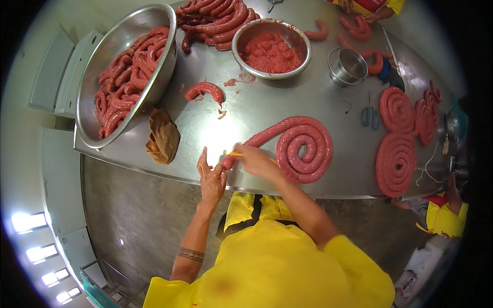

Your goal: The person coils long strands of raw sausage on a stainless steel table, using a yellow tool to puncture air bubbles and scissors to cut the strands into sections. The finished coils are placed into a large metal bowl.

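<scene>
A long raw sausage coil [316, 167] lies on the steel table near its front edge, its straight tail running left to my hands. My left hand [210, 179] grips the tail's end with its thumb side, one finger stretched upward. Just right of it, my right hand [257, 161] is closed on a thin yellow-handled tool [235, 153] held over the tail; its tip cannot be made out. Beyond my hands lies a short sausage piece [204, 91] with meat scraps around it. To the left is a crumpled brown cloth [163, 137].
A big steel basin [172, 49] of sausages stands left. Farther back are a sausage pile [221, 23] and a bowl [307, 56] of minced meat. Rightward are a steel pot [343, 77], scissors [370, 115] and several coils [395, 164]. Other people [446, 218] work at the table's edges.
</scene>
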`<move>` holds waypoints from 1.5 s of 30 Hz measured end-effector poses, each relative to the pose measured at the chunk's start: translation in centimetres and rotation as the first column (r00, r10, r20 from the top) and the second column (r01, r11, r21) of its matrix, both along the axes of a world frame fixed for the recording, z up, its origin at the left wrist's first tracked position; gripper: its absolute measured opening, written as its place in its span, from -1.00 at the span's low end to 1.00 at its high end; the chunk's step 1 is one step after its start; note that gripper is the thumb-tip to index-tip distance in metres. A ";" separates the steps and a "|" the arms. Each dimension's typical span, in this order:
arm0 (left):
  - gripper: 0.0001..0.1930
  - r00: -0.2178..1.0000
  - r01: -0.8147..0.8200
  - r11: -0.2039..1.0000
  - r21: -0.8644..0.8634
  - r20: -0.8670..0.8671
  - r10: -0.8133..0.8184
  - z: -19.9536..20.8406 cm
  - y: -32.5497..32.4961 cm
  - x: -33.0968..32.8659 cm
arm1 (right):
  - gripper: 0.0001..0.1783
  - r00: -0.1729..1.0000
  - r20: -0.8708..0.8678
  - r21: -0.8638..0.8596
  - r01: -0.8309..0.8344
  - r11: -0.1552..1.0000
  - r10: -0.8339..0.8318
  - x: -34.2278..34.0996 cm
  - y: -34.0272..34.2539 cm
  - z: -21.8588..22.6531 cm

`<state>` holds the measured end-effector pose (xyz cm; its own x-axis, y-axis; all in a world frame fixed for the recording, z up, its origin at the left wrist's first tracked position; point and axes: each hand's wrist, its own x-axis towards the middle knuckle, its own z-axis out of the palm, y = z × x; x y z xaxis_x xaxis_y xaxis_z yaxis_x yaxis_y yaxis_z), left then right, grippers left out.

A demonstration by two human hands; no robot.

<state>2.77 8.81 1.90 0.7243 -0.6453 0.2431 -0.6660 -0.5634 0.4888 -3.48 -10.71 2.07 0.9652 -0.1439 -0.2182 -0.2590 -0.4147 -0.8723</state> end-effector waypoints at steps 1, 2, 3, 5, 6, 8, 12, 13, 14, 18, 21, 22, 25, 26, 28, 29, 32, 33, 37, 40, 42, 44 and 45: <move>-0.90 1.000 0.017 1.000 0.006 0.007 -0.017 0.1 0.1 -0.1 | -0.69 0.964 -0.044 -0.142 -0.266 0.953 0.262 2.8 0.3 1.6; -0.87 0.995 -0.060 0.998 0.028 0.086 0.058 -0.2 -0.1 0.0 | -0.68 0.943 -0.032 -0.009 -0.331 0.944 0.331 4.3 0.2 2.9; -0.85 0.986 -0.140 0.990 -0.021 -0.098 0.138 -0.6 -0.1 0.0 | -0.67 0.923 0.036 0.115 -0.385 0.916 0.383 5.2 0.0 3.8; -0.82 0.815 -0.332 0.943 0.029 -0.494 0.302 -1.6 0.0 0.1 | -0.67 0.916 0.126 0.386 -0.398 0.832 0.380 4.7 0.0 4.6; -0.80 0.789 -0.246 0.958 -0.150 -0.605 0.108 -2.4 -0.1 0.1 | -0.67 0.933 0.154 0.538 -0.355 0.765 0.325 3.6 0.1 4.4; -0.81 0.454 -0.408 0.848 -0.338 -0.881 -0.133 -3.8 -0.6 -0.1 | -0.74 0.980 0.112 0.737 -0.192 0.648 0.162 1.2 0.6 4.2; -0.81 0.944 0.085 0.996 -0.008 -0.319 -0.083 -5.9 -1.8 -1.2 | -0.77 0.810 0.462 0.279 0.254 0.926 -0.361 -2.3 -1.9 8.0; -0.81 0.960 0.222 0.947 0.231 0.120 -0.254 -6.3 -2.2 -1.5 | -0.78 0.771 0.050 0.697 0.428 0.575 -0.635 -3.3 -3.0 9.9; -0.78 0.970 0.212 0.949 0.232 0.066 -0.233 -6.5 -2.5 -1.9 | -0.84 0.626 0.147 0.837 0.334 0.433 -0.766 -5.0 -7.3 12.1; -0.72 1.000 0.005 0.990 0.141 -0.027 -0.001 -6.5 -3.6 -1.6 | -0.82 0.269 0.215 0.898 0.323 0.299 -0.939 -14.1 -19.4 16.9; -0.72 0.996 -0.030 0.949 0.315 0.085 0.004 -6.1 -4.1 -0.4 | -0.80 0.413 0.177 0.850 0.394 0.350 -0.893 -21.2 -22.5 14.3; -0.74 0.957 0.020 0.958 0.287 0.271 -0.102 -5.7 -3.6 0.3 | -0.79 0.385 0.184 0.851 0.398 0.342 -0.904 -23.0 -22.8 13.3; -0.76 -0.039 -0.593 0.779 0.204 -0.974 0.225 -4.8 -2.6 0.3 | -0.79 0.548 -0.144 0.642 0.685 0.343 -0.824 -25.3 -20.4 8.9; -0.77 -0.011 -0.593 0.792 0.144 -0.985 0.171 -4.5 -2.3 0.5 | -0.79 0.686 -0.368 0.635 0.679 0.369 -0.628 -25.3 -17.9 7.2; -0.80 -0.091 -0.660 0.746 0.090 -0.995 0.040 -3.7 -1.3 0.0 | -0.68 0.562 -0.663 0.054 0.696 0.716 -0.495 -23.9 -12.9 4.4; -0.81 -0.129 -0.688 0.722 0.076 -0.991 -0.019 -3.1 -0.6 -0.4 | -0.64 0.662 -0.656 0.233 0.635 0.737 -0.363 -22.3 -10.3 3.1; -0.87 0.751 -0.383 0.918 -0.104 -0.613 0.244 -1.6 0.4 -1.3 | -0.61 0.965 -0.173 0.121 0.217 0.969 -0.195 -12.5 -4.1 0.0; -0.88 0.973 -0.203 0.979 -0.019 -0.117 0.199 -1.2 0.6 -1.5 | -0.59 0.980 -0.123 0.079 0.166 0.983 -0.156 -8.7 -2.5 -0.4; -0.90 0.995 -0.102 0.995 0.011 -0.019 0.102 -1.2 1.2 -1.7 | -0.70 0.912 -0.065 -0.076 -0.409 0.909 0.404 3.9 1.8 1.4; -0.86 0.910 -0.250 0.935 -0.250 -0.389 0.140 -2.5 1.1 -1.1 | -0.74 0.887 0.086 0.288 -0.459 0.841 0.455 5.4 2.7 4.2; -0.84 0.817 -0.343 0.807 -0.480 -0.577 0.004 -3.5 0.7 -1.1 | -0.73 0.915 0.229 0.386 -0.399 0.832 0.333 3.5 2.4 5.3; -0.81 0.403 -0.612 0.672 -0.416 -0.896 -0.187 -4.4 -0.3 -1.5 | -0.70 0.958 0.123 0.440 -0.285 0.852 0.258 0.7 1.7 5.4; -0.80 0.158 -0.718 0.592 -0.366 -0.914 -0.374 -4.6 -0.7 -1.5 | -0.69 0.962 0.156 0.460 -0.273 0.845 0.225 -0.6 1.3 5.1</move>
<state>1.23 8.14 -2.73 0.7426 -0.4789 -0.4682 0.6305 0.2643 0.7298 -4.08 -9.44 7.21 0.9736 0.2019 -0.1064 -0.1115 0.0142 -0.9937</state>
